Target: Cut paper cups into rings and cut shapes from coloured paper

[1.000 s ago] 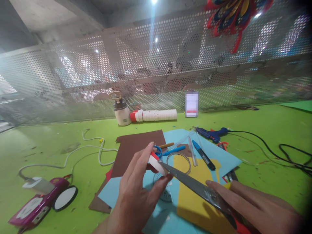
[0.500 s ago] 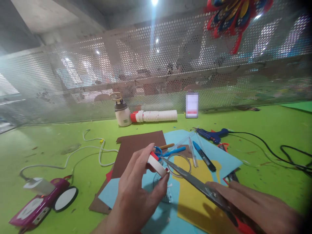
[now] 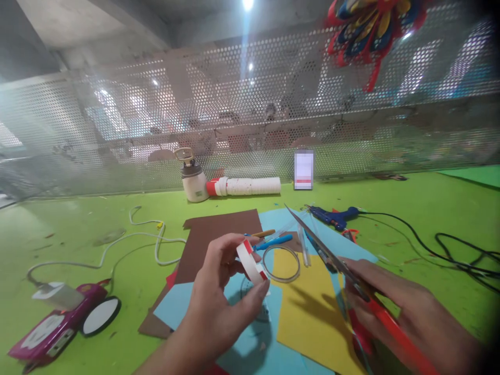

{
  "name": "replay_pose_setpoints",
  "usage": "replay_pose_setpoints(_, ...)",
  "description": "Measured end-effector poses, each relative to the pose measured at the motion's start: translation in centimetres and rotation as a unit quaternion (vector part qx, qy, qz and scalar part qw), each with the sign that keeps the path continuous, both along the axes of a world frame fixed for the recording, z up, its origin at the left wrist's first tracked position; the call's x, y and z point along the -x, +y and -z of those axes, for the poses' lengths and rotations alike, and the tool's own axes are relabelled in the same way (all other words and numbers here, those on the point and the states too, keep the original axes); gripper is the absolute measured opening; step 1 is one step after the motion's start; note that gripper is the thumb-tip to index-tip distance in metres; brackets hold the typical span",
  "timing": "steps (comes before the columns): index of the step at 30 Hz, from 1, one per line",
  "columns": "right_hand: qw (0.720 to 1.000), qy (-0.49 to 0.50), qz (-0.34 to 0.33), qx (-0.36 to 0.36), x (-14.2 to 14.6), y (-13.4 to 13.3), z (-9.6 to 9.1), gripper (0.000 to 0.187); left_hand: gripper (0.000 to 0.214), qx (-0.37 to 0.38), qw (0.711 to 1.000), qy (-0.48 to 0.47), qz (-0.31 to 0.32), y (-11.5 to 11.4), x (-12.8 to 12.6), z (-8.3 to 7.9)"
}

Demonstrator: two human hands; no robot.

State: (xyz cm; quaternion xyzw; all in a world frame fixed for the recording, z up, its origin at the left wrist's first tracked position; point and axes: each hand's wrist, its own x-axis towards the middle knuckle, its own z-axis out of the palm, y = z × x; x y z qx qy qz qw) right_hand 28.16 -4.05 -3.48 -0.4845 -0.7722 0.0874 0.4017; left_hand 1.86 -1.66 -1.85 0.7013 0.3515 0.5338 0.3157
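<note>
The scissors have shiny bare-metal blades and glossy red plastic handles. The tape roll is smooth, white with red edging. At six o'clock from it lie matt paper sheets. The perforated screen at twelve o'clock is dull metal.

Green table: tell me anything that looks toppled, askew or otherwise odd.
The stack of paper cups lies on its side by the mesh wall, beside an upright bottle. Coloured sheets overlap crookedly under the left hand, which holds a tape roll; the right hand holds scissors.

Blue glue gun; cup stack
</note>
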Motion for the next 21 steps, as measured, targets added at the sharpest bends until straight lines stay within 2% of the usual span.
replay_pose_setpoints(3,0.998,-0.036,-0.027,0.042,-0.2,0.1,-0.1,0.033,0.04,0.026,0.998,-0.034,0.041,0.1,-0.1,-0.3)
replay_pose_setpoints(6,0.997,-0.057,-0.044,0.025,0.0,-0.1,-0.4,0.036,0.04,0.042,0.997,-0.036,0.059,0.1,0.0,-0.6)
replay_pose_setpoints(11,0.995,-0.081,-0.06,-0.026,0.6,-0.4,-0.9,0.026,0.043,0.041,0.997,-0.013,0.056,0.0,0.1,-0.7)
replay_pose_setpoints(14,0.995,-0.077,-0.061,-0.02,0.8,-0.4,-1.1,0.02,0.045,0.044,0.997,-0.007,0.057,0.0,0.3,-0.7)
replay_pose_setpoints(21,0.998,-0.058,-0.031,0.005,1.2,-0.6,-1.2,0.021,0.046,0.042,0.998,0.001,0.054,0.1,0.5,-0.8)
